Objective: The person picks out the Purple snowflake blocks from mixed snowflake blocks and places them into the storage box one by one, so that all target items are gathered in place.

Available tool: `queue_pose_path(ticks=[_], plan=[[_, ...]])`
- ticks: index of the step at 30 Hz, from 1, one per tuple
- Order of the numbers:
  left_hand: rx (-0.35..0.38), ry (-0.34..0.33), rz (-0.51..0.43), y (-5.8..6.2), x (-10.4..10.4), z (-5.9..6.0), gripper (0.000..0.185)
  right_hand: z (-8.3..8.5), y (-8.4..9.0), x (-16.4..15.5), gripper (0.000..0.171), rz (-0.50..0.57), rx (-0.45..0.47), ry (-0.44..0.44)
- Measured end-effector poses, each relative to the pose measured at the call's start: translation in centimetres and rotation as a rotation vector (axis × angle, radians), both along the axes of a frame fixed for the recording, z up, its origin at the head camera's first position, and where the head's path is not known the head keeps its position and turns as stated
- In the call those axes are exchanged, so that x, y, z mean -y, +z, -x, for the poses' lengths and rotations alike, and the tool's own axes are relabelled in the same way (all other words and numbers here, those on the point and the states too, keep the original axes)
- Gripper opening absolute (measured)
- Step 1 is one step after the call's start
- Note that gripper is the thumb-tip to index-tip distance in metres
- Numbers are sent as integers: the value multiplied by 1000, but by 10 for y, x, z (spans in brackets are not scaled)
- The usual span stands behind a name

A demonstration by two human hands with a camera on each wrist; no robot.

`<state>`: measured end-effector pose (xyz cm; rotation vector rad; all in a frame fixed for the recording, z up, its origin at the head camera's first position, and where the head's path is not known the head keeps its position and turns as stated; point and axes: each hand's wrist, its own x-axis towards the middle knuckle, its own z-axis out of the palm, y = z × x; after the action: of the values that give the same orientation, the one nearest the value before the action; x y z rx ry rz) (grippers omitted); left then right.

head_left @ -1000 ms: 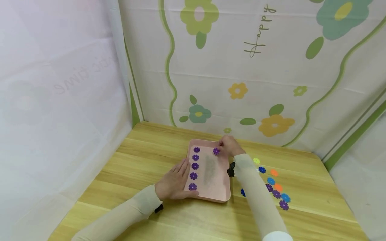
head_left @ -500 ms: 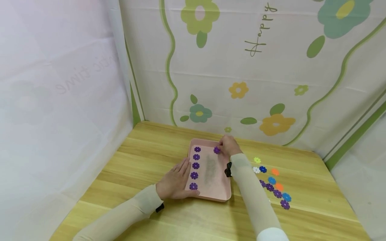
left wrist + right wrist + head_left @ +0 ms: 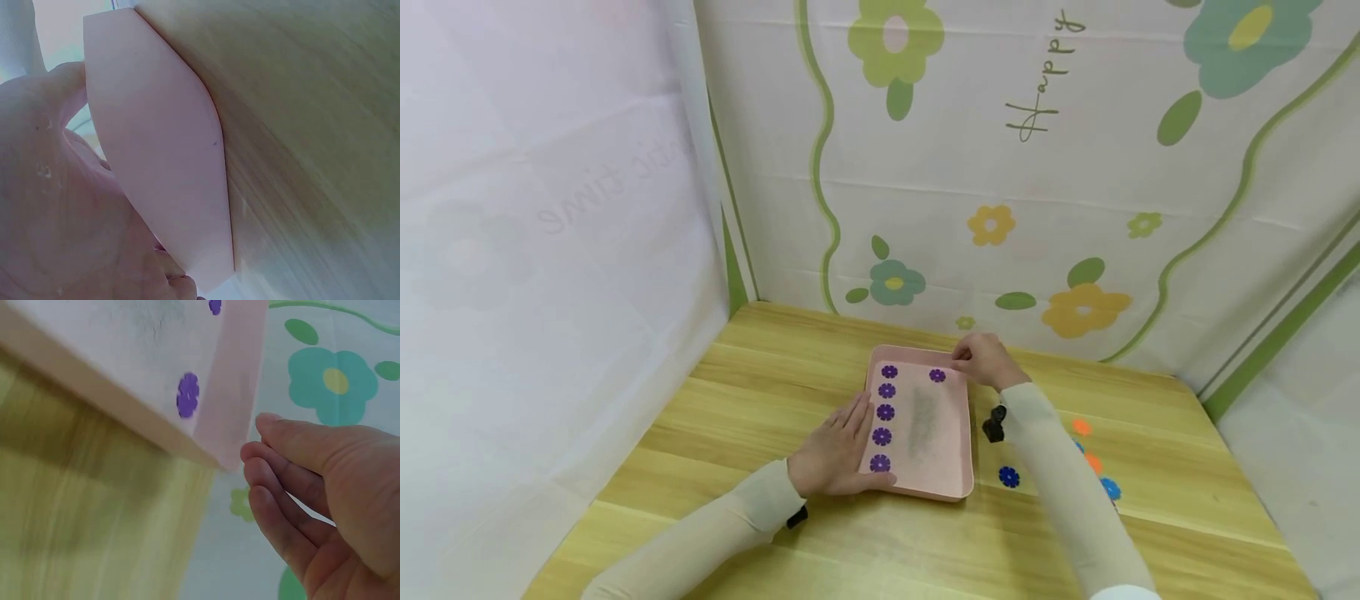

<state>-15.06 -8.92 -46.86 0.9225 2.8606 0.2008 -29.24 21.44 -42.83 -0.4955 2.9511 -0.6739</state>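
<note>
My left hand (image 3: 831, 450) rests on the left rim and near corner of a shallow pink tray (image 3: 943, 442), its fingers extended. The left wrist view shows that hand over the outer tray wall (image 3: 156, 137). A column of several purple snowflake-shaped plastic discs (image 3: 885, 412) runs down the tray's left side. One more purple disc (image 3: 937, 376) lies flat at the far right corner. Just right of it, by the rim, is my right hand (image 3: 988, 362), loosely bent. Nothing shows between its fingertips in the right wrist view, where the same disc (image 3: 187, 395) lies apart from them.
On the wooden table (image 3: 760, 375), right of the tray, lie a dark blue disc (image 3: 1009, 477), orange discs (image 3: 1092, 463) and a light blue disc (image 3: 1110, 488). The right forearm covers other pieces. A flower-printed curtain (image 3: 925, 192) stands behind the tray.
My right hand has let go of the purple disc at the tray's far right corner and drawn back a little to the right. My left hand stays in place.
</note>
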Motion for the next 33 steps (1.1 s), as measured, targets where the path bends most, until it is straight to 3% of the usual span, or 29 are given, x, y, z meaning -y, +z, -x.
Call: queue_pose_path(ticks=[8, 15, 21, 27, 33], plan=[[-2, 3, -1, -1, 1, 0, 116, -27, 24, -43, 20, -54, -22, 140], [3, 0, 6, -1, 0, -1, 116, -58, 27, -87, 26, -104, 37, 201], [-22, -7, -3, -8, 1, 0, 115, -83, 13, -121, 27, -124, 59, 257], [-18, -4, 2, -8, 0, 1, 117, -105, -7, -145, 25, -120, 101, 235], [-37, -4, -3, -17, 0, 5, 119, -117, -27, -156, 31, -119, 115, 189]])
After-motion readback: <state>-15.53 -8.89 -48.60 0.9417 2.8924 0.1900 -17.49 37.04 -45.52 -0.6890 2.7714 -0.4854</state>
